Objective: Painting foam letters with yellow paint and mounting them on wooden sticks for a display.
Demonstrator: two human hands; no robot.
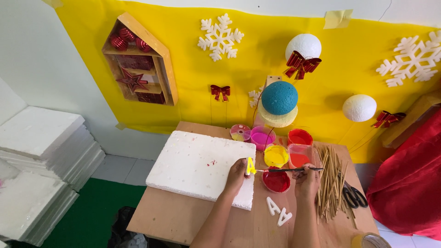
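Yellow paint covered the foam letter [250, 166] pinched in my left hand [237, 175], just above the foam slab's [197, 165] right edge. My right hand [307, 180] was closed on a brush [294, 170] lying level, tip leftward, touching the letter. Red paint pot [276, 181] sat below; skewers [331, 181] crowded the right.

Two plain white foam letters [279, 211] lay on the wooden table [174, 216], just below the red paint bowl [276, 181]. Right of that bowl sat a bundle of bamboo sticks [330, 181], and black scissors [353, 195] beyond them. Above the bowl stood yellow [275, 156], pink [262, 136] and red-orange [300, 137] paint pots, and higher up a blue foam ball [279, 98]. Far left of it, foam sheets [39, 163] were stacked.
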